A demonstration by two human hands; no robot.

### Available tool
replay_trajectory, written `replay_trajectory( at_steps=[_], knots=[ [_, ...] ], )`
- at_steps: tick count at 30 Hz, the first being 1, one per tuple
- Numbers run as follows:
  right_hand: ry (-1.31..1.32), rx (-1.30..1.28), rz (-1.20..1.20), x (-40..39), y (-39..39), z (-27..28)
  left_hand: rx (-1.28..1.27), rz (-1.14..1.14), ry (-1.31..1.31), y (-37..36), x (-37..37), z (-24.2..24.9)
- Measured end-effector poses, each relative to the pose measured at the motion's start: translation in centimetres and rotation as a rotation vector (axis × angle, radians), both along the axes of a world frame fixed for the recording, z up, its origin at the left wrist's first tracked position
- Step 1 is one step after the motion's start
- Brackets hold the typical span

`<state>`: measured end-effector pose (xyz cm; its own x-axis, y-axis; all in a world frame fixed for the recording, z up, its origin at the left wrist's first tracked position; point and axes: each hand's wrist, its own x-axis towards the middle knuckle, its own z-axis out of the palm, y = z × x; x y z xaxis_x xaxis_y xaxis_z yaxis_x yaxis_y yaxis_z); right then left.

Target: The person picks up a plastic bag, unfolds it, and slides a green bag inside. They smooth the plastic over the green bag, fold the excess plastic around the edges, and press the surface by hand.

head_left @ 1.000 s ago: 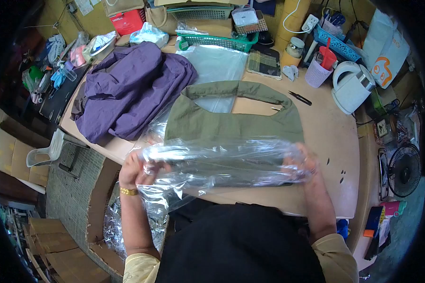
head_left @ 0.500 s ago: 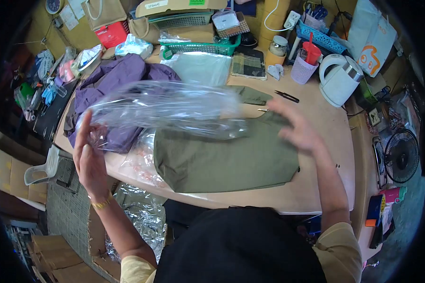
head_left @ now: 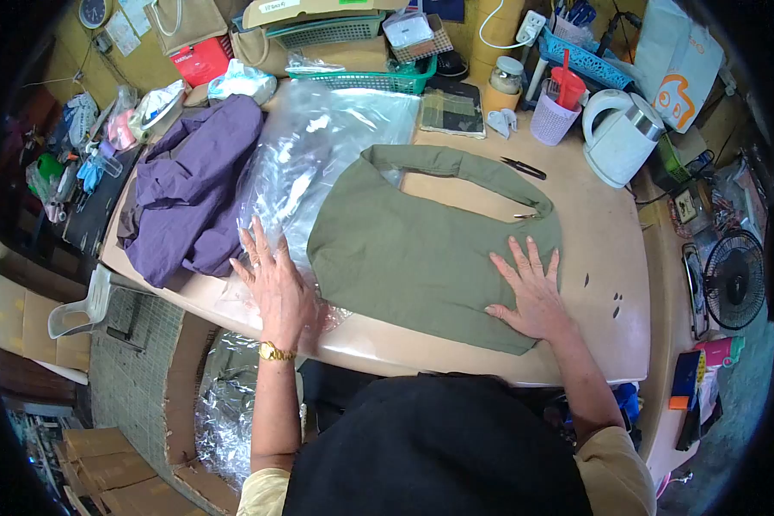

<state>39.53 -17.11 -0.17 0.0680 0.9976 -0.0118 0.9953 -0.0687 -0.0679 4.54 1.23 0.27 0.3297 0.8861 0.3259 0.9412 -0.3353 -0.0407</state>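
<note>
The olive-green bag (head_left: 404, 258) lies flat on the desk (head_left: 611, 258), and from where I work it fills the middle, its strap looping away toward 12 and 1 o'clock. I read its long axis as running from about 10 to 4 o'clock, so the body slants slightly down toward the right.

The right hand (head_left: 531, 297) is the nearer one: it rests palm down on the bag's 4 o'clock end, fingers spread, pinching nothing. From that grip, most of the body stretches off toward 9 and 10 o'clock.

The left hand (head_left: 277, 288) is just beside the bag's near left corner, its grip open too — I put the body at 2 to 3 o'clock from there. Its fingertips meet the edge of the clear plastic (head_left: 288, 163) in my view, though I cannot tell whether they press on it. The plastic reaches up toward 12 o'clock, between the bag and the purple cloth (head_left: 193, 189). Beyond the strap, near 1 o'clock, I see black snips (head_left: 525, 168).
</note>
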Motion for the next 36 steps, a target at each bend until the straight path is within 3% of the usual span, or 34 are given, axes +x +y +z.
replay_trajectory(
  at_steps=[3, 4, 6, 7, 8, 11, 15, 21, 24, 26, 29, 31, 33, 34, 35, 36],
  knots=[
    [-0.014, 0.012, -0.045, -1.2, 0.6, -0.7, 0.050, -0.230, -0.323, -3.3, 3.6, 2.3],
    [-0.004, 0.065, -0.100, -2.1, 1.0, -1.3, -0.188, -0.270, -0.374, -5.1, 5.5, 2.7],
    [-0.002, 0.119, -0.152, -2.7, 1.0, -1.3, -0.198, -0.459, -0.286, -7.0, 9.4, 1.5],
    [0.123, 0.147, -0.097, -2.7, 0.7, -1.1, -0.223, -0.508, -0.260, -7.0, 10.5, 0.6],
    [0.247, 0.176, -0.044, -2.6, 0.5, -0.8, -0.248, -0.475, -0.204, -6.5, 10.8, -0.1],
    [0.269, 0.196, 0.148, -0.1, -3.5, 1.8, -0.260, -0.453, -0.149, -5.1, 10.0, -2.5],
    [0.236, 0.038, 0.162, 1.7, -7.3, 2.0, -0.244, -0.453, -0.126, -4.9, 9.4, -3.0],
    [0.128, 0.238, 0.123, 1.4, -4.2, 0.2, -0.239, -0.437, -0.146, -5.1, 9.7, -3.1],
    [-0.009, 0.440, 0.317, 1.1, -1.9, -0.1, -0.218, -0.459, -0.168, -5.2, 9.6, -3.1],
    [0.187, 0.659, 0.398, 1.1, -0.2, 1.4, -0.262, -0.496, -0.167, -5.4, 9.5, -2.8],
    [0.312, 0.774, 0.414, 0.3, 1.5, 7.2, -0.333, -0.639, -0.173, -6.8, 9.0, -0.9],
    [0.161, 0.729, 0.308, -1.6, 1.7, 14.8, -0.780, -0.658, -0.603, -7.7, 7.9, 1.0],
    [0.144, 0.597, 0.197, -4.2, 2.5, 20.8, -0.307, -0.692, -0.634, -6.5, 4.1, 0.1],
    [0.143, 0.597, 0.197, -3.7, 3.9, 21.2, -0.091, -0.653, -0.686, -5.5, 1.9, 0.3],
    [0.154, 0.327, 0.373, -3.0, 5.7, 21.6, -0.272, -0.570, -1.080, -5.3, 0.6, 2.3],
    [0.163, 0.052, 0.544, -2.5, 7.7, 21.8, 0.042, -0.458, -0.653, -4.4, -2.3, 4.1]
  ],
)
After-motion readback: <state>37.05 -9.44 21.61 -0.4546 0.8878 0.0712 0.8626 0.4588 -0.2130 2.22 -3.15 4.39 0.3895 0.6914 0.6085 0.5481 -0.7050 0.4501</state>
